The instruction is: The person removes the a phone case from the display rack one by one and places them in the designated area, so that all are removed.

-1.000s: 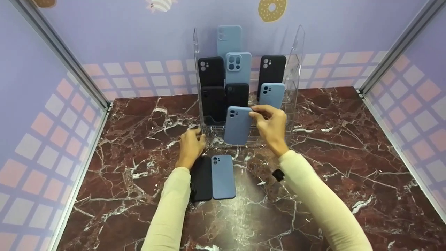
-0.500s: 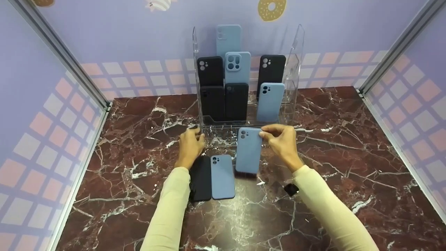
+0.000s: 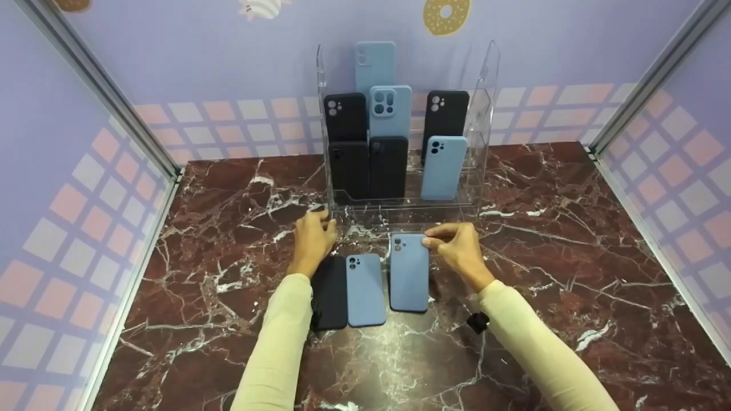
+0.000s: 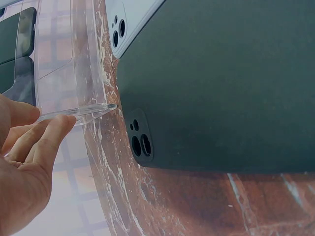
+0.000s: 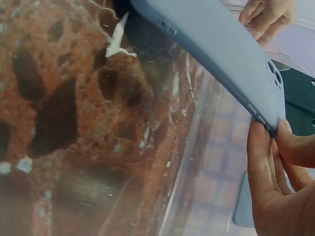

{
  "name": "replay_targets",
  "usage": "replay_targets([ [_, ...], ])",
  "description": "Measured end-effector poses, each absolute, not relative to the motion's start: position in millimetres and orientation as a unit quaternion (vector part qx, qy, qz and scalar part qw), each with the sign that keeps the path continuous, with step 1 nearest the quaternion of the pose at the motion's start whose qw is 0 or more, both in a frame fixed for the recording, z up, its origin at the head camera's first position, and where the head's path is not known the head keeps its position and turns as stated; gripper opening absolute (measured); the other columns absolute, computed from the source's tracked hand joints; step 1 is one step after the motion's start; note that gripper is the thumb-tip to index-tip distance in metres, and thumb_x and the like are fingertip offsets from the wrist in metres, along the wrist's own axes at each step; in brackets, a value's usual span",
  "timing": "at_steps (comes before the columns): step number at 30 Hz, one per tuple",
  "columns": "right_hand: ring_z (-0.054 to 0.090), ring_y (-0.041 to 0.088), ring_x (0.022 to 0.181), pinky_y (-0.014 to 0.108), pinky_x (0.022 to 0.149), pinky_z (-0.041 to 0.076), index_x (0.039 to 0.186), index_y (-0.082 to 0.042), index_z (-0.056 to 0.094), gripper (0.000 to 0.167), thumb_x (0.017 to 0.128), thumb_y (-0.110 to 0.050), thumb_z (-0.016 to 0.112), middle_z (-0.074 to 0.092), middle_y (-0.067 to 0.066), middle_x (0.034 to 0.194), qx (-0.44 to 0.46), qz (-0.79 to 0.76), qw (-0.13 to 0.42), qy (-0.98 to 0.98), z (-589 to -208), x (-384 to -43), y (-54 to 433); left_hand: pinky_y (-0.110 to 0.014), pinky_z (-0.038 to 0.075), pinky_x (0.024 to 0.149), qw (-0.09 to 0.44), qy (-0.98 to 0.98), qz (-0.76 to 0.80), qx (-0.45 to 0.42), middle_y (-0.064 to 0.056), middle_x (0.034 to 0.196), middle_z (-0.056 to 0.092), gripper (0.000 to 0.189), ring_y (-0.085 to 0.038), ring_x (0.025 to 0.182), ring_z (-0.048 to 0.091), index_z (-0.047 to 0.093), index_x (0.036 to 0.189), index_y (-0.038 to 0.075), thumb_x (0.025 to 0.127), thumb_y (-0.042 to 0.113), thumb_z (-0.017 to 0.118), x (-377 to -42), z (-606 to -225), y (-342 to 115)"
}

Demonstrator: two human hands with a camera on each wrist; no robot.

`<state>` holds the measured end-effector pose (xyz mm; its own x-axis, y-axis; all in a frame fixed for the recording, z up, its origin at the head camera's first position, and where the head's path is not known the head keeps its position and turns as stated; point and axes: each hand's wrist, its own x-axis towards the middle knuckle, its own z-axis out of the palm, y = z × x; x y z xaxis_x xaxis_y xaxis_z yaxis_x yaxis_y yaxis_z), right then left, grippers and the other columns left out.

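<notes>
My right hand (image 3: 457,245) pinches a blue-grey phone case (image 3: 409,274) by its upper right corner. The case leans with its lower end at the marble tabletop, and in the right wrist view thumb and fingers grip the case (image 5: 221,54) near its camera holes. My left hand (image 3: 313,237) holds the front left corner of a clear acrylic display stand (image 3: 405,216); thumb and fingers meet on the stand's edge (image 4: 91,110) in the left wrist view. Beside the left wrist lie a black phone case (image 3: 331,297) and a second blue-grey case (image 3: 365,291), side by side.
The stand holds black cases (image 3: 388,168) and light blue cases (image 3: 444,168) in stepped rows. A wall with a tile print (image 3: 240,120) stands close behind it. Side panels (image 3: 74,188) close in the marble tabletop (image 3: 228,319) left and right.
My right hand has drawn the blue-grey case from the front of the stand toward me, lowering it to the right of the lying cases. My left hand stays at the stand's corner.
</notes>
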<state>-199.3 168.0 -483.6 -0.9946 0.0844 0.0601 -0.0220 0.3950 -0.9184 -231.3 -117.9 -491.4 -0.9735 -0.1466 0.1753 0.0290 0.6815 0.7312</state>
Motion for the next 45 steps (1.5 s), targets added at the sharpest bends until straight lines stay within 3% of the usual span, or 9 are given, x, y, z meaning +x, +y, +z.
replay_targets([
  [4,0.07,0.017,0.068,0.02,0.06,0.053,0.087,0.0,0.08,0.01,0.08,-0.003,0.085,0.076,0.012,0.081,-0.021,0.516,0.042,-0.855,-491,-199,167,-0.047,0.052,0.095,0.108,-0.914,-0.39,0.029,-0.019,0.108,0.074,0.032,-0.031,0.1,0.073,0.07,0.123,-0.003,0.093,0.01,0.071,-232,-491,-118],
  [7,0.069,0.014,0.065,0.02,0.058,0.052,0.087,-0.001,0.08,0.009,0.08,-0.005,0.085,0.076,0.011,0.08,-0.023,0.507,0.035,-0.861,-497,-199,166,-0.047,0.052,0.095,0.106,-0.915,-0.389,0.028,-0.02,0.109,0.073,0.033,-0.032,0.1,0.073,0.07,0.123,-0.003,0.093,0.01,0.07,-232,-491,-118],
  [20,0.074,0.032,0.069,0.031,0.06,0.059,0.088,0.003,0.079,0.008,0.082,-0.001,0.082,0.075,0.015,0.08,-0.032,0.524,0.005,-0.851,-517,-206,158,-0.047,0.053,0.094,0.109,-0.911,-0.398,0.03,-0.021,0.11,0.073,0.032,-0.033,0.099,0.073,0.07,0.122,-0.002,0.092,0.008,0.071,-231,-492,-119],
  [27,0.072,0.023,0.063,0.027,0.056,0.057,0.085,-0.002,0.08,0.005,0.081,-0.004,0.083,0.076,0.012,0.08,-0.04,0.494,0.001,-0.868,-521,-209,154,-0.048,0.054,0.091,0.121,-0.912,-0.392,0.02,-0.019,0.104,0.075,0.026,-0.032,0.096,0.074,0.074,0.117,0.0,0.092,0.008,0.07,-231,-492,-119],
  [33,0.071,0.018,0.063,0.028,0.057,0.058,0.085,-0.002,0.08,0.006,0.081,-0.006,0.084,0.075,0.011,0.079,-0.043,0.49,-0.007,-0.871,-524,-210,151,-0.047,0.053,0.094,0.113,-0.915,-0.387,0.026,-0.02,0.11,0.073,0.031,-0.031,0.099,0.073,0.071,0.122,-0.001,0.094,0.011,0.07,-232,-492,-118],
  [45,0.07,0.017,0.062,0.028,0.056,0.058,0.084,-0.002,0.08,0.006,0.081,-0.006,0.083,0.076,0.012,0.082,-0.043,0.491,-0.001,-0.87,-530,-212,145,-0.047,0.053,0.094,0.123,-0.914,-0.386,0.026,-0.021,0.11,0.073,0.031,-0.032,0.099,0.073,0.071,0.121,-0.003,0.092,0.008,0.072,-233,-494,-118],
])
